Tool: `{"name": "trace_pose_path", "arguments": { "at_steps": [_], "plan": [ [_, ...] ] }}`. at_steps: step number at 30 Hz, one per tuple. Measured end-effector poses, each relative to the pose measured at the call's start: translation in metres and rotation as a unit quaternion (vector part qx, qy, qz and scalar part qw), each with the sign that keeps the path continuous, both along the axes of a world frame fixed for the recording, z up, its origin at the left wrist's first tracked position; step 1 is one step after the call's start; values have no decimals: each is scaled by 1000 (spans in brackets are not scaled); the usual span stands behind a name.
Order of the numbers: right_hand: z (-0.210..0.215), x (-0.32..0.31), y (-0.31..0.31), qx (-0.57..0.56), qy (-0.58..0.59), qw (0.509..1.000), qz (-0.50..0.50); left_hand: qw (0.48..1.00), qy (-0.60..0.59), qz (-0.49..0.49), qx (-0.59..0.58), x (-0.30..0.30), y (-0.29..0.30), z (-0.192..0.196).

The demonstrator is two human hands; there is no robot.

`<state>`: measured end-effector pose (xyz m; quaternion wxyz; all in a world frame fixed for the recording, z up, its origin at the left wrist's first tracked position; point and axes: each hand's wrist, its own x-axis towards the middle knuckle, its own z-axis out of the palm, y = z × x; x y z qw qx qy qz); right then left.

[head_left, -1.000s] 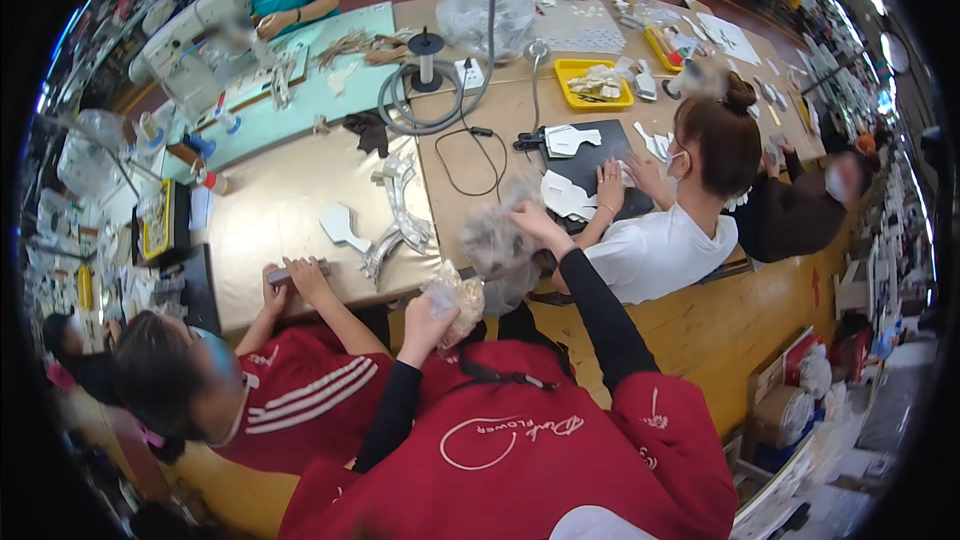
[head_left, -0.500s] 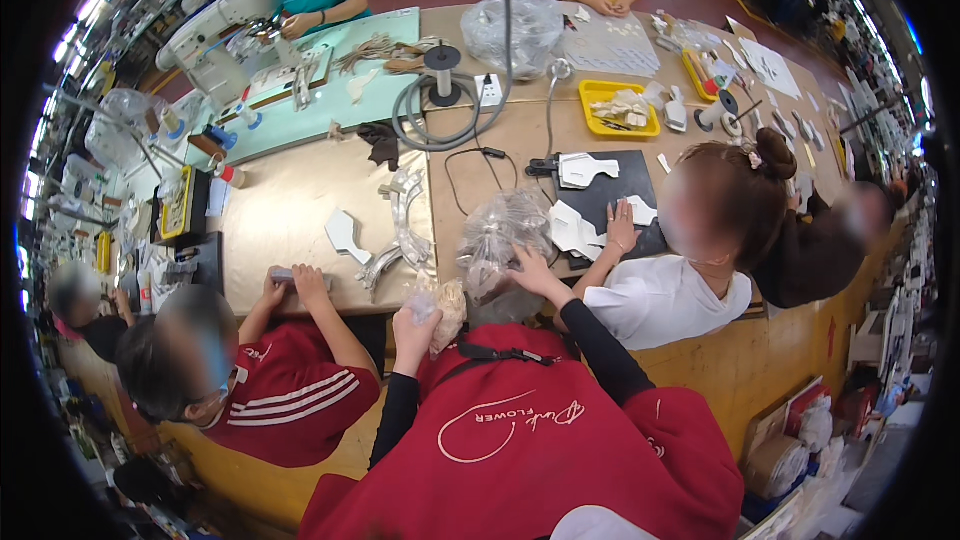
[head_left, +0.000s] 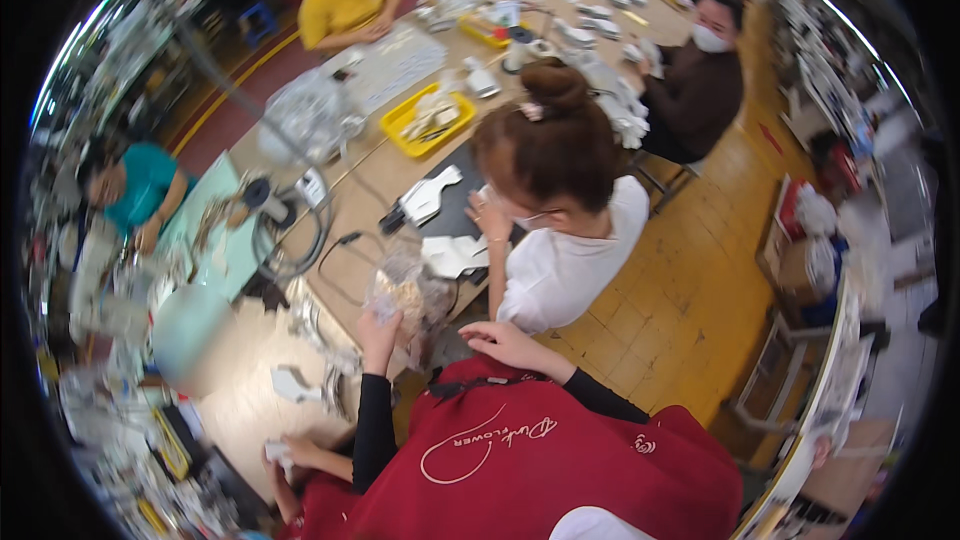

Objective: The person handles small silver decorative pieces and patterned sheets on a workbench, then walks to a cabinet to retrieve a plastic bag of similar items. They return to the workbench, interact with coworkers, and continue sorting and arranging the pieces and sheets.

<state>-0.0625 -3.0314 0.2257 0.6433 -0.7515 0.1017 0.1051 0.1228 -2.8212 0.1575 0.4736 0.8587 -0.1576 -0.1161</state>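
We are clutching a crinkled clear plastic bag point(head_left: 408, 266) of beige pieces point(head_left: 403, 294) in our left grip point(head_left: 380, 337), on our side of the yellow plastic tray point(head_left: 441, 143); our right grip point(head_left: 508, 346) is hovering open there too, loosely curved. A flat white paddle-shaped piece point(head_left: 430, 197) is lying between tray and bag.

The held clear bag point(head_left: 402, 294) is blurred, the red garment point(head_left: 560, 460) cut off below.
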Motion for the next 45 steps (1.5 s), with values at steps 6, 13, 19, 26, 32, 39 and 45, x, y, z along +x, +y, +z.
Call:
{"name": "trace_pose_path", "arguments": {
  "at_steps": [6,13,19,26,32,39,45],
  "plan": [
    [5,-11,-3,10,-21,997,-70,998,43,-24,-42,8,-12,14],
    [17,-2,4,32,-51,995,-80,997,14,-74,-32,-9,-1,24],
    [-17,42,29,5,-78,995,67,995,-23,-73,66,-54,40,20],
    [-123,148,91,-250,14,946,205,987,43,129,82,-166,83,42],
    [-140,157,126,-516,43,837,175,939,47,301,159,-265,93,55],
    [-136,154,93,-380,-124,899,178,836,144,527,48,-370,70,42],
    [-101,87,96,-361,-161,910,127,901,87,400,141,-400,95,26]
  ]
}}
